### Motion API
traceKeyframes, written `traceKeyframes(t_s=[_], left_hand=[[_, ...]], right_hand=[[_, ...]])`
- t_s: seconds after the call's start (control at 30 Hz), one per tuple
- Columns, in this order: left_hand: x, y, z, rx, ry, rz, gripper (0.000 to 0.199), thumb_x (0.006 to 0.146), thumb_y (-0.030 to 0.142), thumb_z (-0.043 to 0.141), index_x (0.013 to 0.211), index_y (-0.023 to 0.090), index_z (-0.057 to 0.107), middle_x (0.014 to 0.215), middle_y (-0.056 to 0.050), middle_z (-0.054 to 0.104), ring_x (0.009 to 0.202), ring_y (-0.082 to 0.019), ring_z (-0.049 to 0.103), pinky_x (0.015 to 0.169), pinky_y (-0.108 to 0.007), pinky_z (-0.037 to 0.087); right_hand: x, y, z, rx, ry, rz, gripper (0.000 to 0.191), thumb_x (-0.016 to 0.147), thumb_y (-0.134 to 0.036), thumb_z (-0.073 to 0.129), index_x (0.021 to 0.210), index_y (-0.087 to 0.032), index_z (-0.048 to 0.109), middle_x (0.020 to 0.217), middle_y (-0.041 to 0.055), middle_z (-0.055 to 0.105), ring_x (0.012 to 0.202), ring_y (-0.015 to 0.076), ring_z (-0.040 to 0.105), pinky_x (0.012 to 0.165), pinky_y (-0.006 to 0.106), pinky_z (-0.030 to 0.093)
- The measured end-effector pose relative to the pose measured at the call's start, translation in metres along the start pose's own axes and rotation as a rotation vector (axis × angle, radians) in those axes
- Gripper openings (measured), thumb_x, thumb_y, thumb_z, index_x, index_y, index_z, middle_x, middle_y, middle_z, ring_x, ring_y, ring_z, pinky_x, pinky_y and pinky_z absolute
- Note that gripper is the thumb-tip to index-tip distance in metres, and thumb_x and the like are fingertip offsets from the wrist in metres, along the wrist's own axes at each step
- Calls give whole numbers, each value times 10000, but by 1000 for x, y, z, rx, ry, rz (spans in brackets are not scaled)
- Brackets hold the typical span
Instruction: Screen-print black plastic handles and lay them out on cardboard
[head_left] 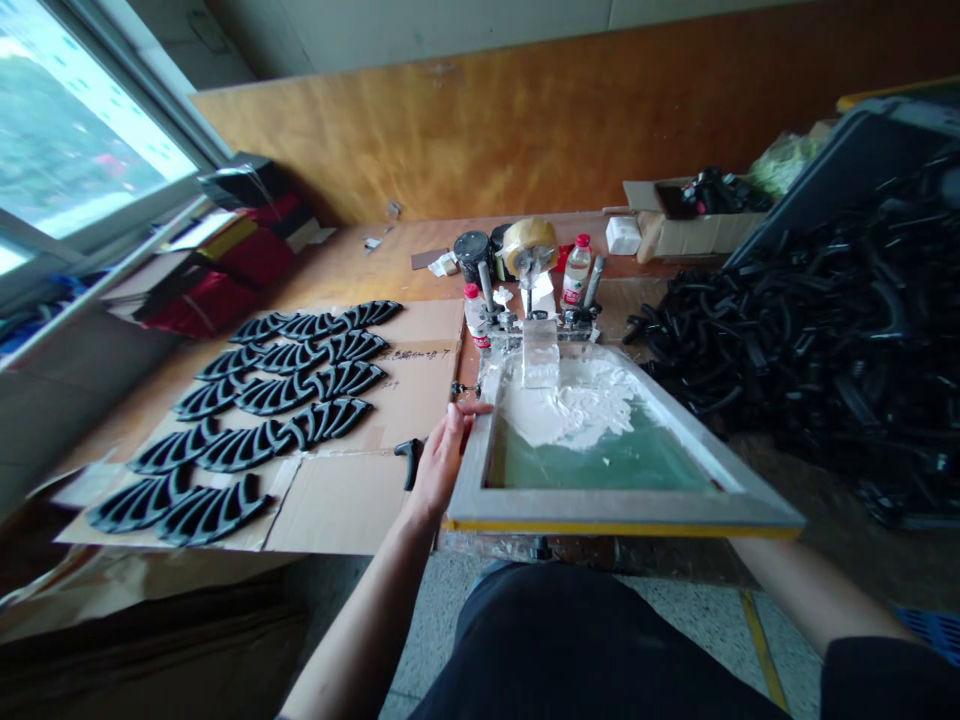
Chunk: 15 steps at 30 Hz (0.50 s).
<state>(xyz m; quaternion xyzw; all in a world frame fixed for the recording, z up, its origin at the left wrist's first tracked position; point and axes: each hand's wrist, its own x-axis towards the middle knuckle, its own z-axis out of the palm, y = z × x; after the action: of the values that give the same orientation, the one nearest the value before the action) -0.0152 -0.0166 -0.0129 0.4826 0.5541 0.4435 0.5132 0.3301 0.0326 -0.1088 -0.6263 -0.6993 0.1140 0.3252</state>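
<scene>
A framed screen point(626, 508) with green mesh stands hinged to a metal clamp at its far end, and white paste point(570, 405) lies on its far half. My left hand point(442, 462) is at the frame's left side, fingers at its edge, with a small black curved part point(409, 462) by the back of the hand; whether it is held is unclear. My right hand is hidden beneath the frame; only the forearm shows. A clear block point(540, 355) rests upright in the paste.
Rows of black curved parts point(247, 447) lie on cardboard point(330, 505) at left. A large heap of black parts point(832, 320) fills the right. Bottles point(577, 272), a tape roll point(529, 245) and a black jar point(472, 256) stand behind the clamp.
</scene>
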Motion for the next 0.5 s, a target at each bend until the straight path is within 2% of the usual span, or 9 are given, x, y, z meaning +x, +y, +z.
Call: traceKeyframes(t_s=[0.07, 0.1, 0.13, 0.2, 0.23, 0.3, 0.37, 0.43, 0.5], left_hand=[[-11, -30, -2, 73, -19, -101, 550, 879, 627, 457, 1156, 203, 671, 799, -24, 639, 666, -134, 538, 595, -235, 434], [-14, -46, -1, 88, -28, -131, 564, 864, 613, 498, 1234, 211, 635, 757, -8, 614, 641, -129, 518, 576, -230, 414], [-16, -62, 1, 96, -33, -154, 602, 853, 597, 529, 1320, 221, 575, 717, 10, 584, 609, -121, 492, 552, -224, 387], [-16, -89, 8, 129, -22, -185, 683, 844, 560, 560, 1435, 236, 448, 669, 42, 522, 561, -104, 441, 522, -214, 338], [-15, -100, 11, 160, -6, -190, 698, 843, 544, 566, 1452, 235, 423, 654, 53, 494, 549, -98, 423, 518, -211, 325], [-12, -113, 16, 232, 21, -185, 685, 841, 519, 569, 1447, 232, 431, 641, 61, 466, 546, -95, 419, 524, -208, 325], [-10, -118, 18, 286, 34, -180, 651, 845, 503, 558, 1430, 235, 456, 643, 58, 471, 559, -99, 439, 540, -209, 342], [-9, -119, 18, 312, 41, -182, 625, 850, 488, 548, 1417, 237, 473, 652, 53, 484, 570, -104, 453, 554, -212, 353], [-9, -118, 17, 313, 47, -188, 615, 847, 477, 550, 1408, 233, 484, 659, 49, 494, 576, -108, 460, 566, -216, 362]], right_hand=[[21, 1, -13, -8, 77, 34, 376, 936, -355, 425, 1044, -130, 707, 944, 106, 669, 785, 199, 637, 760, 352, 556], [30, -6, -13, -1, 96, 12, 345, 918, -344, 475, 1101, -141, 686, 1033, 123, 659, 826, 211, 645, 777, 373, 559], [39, -19, -11, 5, 92, -38, 356, 889, -332, 544, 1181, -158, 649, 1153, 137, 626, 905, 226, 646, 819, 391, 554], [51, -54, 4, -14, 20, -182, 548, 809, -306, 678, 1326, -180, 544, 1369, 147, 500, 1114, 260, 589, 941, 410, 512], [55, -72, 14, -48, -38, -238, 621, 775, -286, 722, 1349, -174, 515, 1404, 150, 468, 1184, 274, 547, 980, 412, 486], [59, -102, 33, -134, -187, -273, 575, 743, -254, 759, 1274, -163, 558, 1316, 140, 548, 1173, 277, 549, 965, 390, 478], [54, -119, 46, -199, -357, -254, 347, 764, -253, 743, 1086, -178, 640, 1096, 93, 660, 1023, 249, 615, 860, 338, 493], [40, -121, 50, -225, -477, -272, 134, 815, -247, 686, 935, -190, 664, 937, 59, 689, 900, 218, 635, 777, 296, 474], [20, -114, 45, -209, -537, -386, 91, 843, -158, 601, 892, -190, 671, 906, 52, 692, 879, 199, 629, 752, 274, 451]])
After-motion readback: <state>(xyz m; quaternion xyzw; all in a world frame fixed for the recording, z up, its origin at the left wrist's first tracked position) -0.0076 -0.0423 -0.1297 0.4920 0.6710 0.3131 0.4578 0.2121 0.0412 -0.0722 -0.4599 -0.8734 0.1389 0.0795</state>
